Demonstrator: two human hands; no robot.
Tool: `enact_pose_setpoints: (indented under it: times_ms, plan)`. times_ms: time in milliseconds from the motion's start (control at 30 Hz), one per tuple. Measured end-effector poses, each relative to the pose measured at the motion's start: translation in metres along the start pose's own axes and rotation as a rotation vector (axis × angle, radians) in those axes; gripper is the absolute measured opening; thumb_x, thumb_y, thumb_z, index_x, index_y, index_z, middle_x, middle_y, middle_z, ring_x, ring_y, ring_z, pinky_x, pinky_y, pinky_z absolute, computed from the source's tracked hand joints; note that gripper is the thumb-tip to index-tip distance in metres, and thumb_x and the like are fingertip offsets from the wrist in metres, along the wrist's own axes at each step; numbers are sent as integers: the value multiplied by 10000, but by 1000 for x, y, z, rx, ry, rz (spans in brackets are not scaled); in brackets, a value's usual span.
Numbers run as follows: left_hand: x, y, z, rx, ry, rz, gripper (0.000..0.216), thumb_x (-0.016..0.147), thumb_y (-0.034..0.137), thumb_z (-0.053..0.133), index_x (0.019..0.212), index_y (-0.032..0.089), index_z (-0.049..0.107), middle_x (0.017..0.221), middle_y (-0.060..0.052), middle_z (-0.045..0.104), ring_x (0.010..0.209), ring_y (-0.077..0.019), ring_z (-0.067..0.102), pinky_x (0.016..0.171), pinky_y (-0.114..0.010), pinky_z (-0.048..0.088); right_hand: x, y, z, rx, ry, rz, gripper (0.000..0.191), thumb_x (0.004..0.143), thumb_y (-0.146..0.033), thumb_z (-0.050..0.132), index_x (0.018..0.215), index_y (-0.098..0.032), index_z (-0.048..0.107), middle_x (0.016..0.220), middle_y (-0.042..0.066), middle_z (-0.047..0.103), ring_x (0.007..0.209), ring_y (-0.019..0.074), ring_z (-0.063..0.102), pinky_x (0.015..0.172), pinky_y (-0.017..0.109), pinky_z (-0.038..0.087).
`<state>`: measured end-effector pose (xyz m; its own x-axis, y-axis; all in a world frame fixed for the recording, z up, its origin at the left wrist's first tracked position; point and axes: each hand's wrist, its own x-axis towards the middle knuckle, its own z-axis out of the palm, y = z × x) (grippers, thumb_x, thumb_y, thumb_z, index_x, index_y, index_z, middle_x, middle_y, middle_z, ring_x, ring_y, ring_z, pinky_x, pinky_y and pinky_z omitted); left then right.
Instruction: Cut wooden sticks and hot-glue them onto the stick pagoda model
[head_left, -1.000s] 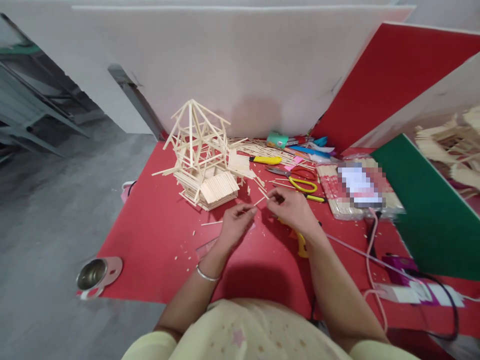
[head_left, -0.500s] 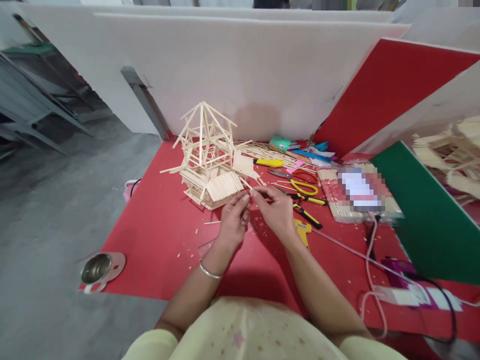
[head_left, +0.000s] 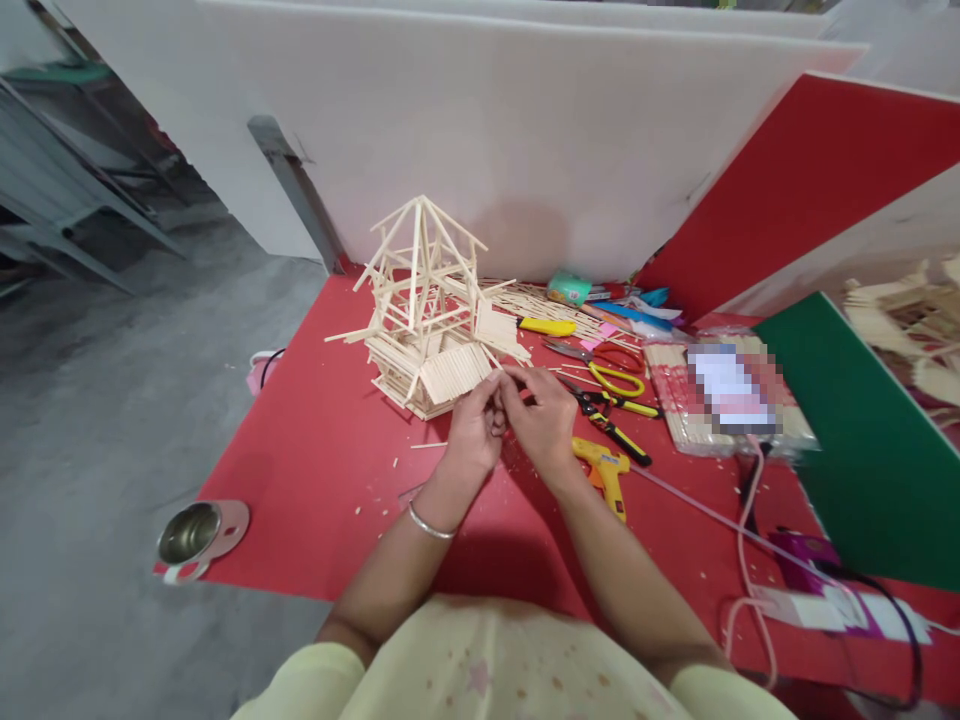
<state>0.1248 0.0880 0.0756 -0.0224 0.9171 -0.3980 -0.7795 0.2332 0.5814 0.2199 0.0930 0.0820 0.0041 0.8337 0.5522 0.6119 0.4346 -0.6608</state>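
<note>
In front of me on the red tabletop stands a model house (head_left: 424,310) of thin wooden sticks, with a peaked open frame above and slatted panels below. At its near right corner my two hands meet, fingertips together. My right hand (head_left: 544,415) pinches a thin wooden stick (head_left: 492,358), whose pale end pokes out toward the model. Close against it, my left hand (head_left: 472,425) has thumb and fingers pressed together; what lies between them is hidden. A yellow glue gun (head_left: 606,470) lies to the right of my right wrist.
Right of the model lie a yellow-handled cutter (head_left: 547,327), scissors (head_left: 616,378), pliers (head_left: 615,430) and loose sticks (head_left: 544,302). Beyond them is a bagged stick bundle (head_left: 664,380) with a phone on top. A metal cup (head_left: 189,533) sits at the left front corner. Cables cross the right side.
Both hands have drawn closer together, and the right hand has moved slightly left toward the model's corner. Less of the stick shows. The view has shifted a little, uncovering more of the glue gun.
</note>
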Motion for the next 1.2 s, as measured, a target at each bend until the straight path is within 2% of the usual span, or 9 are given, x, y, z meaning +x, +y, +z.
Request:
enact_pose_setpoints:
  times_ms: [267, 533, 1200]
  plan:
    - [3, 6, 8, -59, 44, -43, 394, 683, 373, 831, 658, 171, 494, 479, 96, 434, 352, -9, 326, 352, -166, 175, -2, 7, 3, 20, -41, -43, 238, 1004, -320, 554, 1100, -219, 747, 993, 57, 752, 919, 161, 680, 885, 301, 526]
    - [4, 6, 13, -90, 38, -25, 394, 650, 350, 859, 653, 161, 514, 466, 92, 450, 345, -8, 333, 350, -160, 171, -2, 14, 2, 45, -36, -70, 235, 1012, -335, 550, 1084, -234, 750, 992, 57, 741, 918, 176, 676, 869, 331, 537]
    - [9, 4, 11, -100, 67, -6, 306, 695, 318, 840, 747, 156, 585, 472, 98, 451, 347, -6, 343, 353, -142, 173, -1, 22, -4, 48, -63, -94, 190, 992, -337, 592, 1071, -251, 741, 1028, 53, 748, 957, 201, 673, 878, 358, 533]
